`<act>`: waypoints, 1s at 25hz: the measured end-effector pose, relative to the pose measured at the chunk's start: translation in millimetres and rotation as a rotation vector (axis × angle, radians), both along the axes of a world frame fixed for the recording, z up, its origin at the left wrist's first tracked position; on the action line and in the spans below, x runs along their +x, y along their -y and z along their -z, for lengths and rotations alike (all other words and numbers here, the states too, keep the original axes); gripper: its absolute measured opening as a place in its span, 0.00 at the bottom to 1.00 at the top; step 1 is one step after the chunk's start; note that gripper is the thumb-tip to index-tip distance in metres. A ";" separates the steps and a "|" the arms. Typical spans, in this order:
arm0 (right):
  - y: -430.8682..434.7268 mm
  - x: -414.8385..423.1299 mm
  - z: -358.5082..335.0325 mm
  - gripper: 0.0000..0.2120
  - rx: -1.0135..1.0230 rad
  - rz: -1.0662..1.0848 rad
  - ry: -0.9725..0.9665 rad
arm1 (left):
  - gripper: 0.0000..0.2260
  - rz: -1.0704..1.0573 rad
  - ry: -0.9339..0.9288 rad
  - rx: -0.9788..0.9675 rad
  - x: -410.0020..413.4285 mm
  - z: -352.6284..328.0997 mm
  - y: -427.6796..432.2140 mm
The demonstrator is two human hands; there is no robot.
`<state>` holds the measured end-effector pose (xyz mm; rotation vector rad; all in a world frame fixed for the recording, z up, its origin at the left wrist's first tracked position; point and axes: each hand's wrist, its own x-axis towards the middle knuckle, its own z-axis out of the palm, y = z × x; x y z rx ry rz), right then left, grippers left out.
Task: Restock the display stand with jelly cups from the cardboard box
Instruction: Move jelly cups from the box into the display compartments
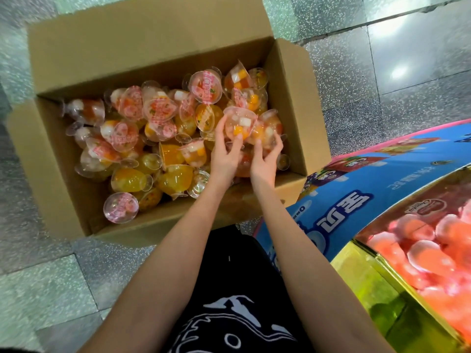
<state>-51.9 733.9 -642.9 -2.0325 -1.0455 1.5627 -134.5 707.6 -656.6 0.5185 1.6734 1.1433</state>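
An open cardboard box [163, 44] on the floor holds several clear jelly cups [142, 138] with orange, white and red fruit pieces. Both my hands reach into its right side. My left hand [225, 151] grips a clear jelly cup [238, 123] with white and orange pieces, lifted slightly above the pile. My right hand [265, 159] curls its fingers round a second jelly cup [267, 131] just to the right, touching the first. The display stand [377, 174] with blue printed sides stands at the right; its bin holds pink jelly cups [423, 245].
A yellow-green divider [382, 289] borders the stand's bin at lower right. The box's flaps [295, 64] stick out on all sides. Grey speckled floor tiles [407, 59] surround the box. My dark printed clothing [237, 301] fills the lower middle.
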 end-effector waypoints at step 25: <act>73.2 49.2 -135.8 0.20 0.520 0.107 -0.266 | 0.20 -0.124 -0.360 0.327 33.1 -159.1 49.6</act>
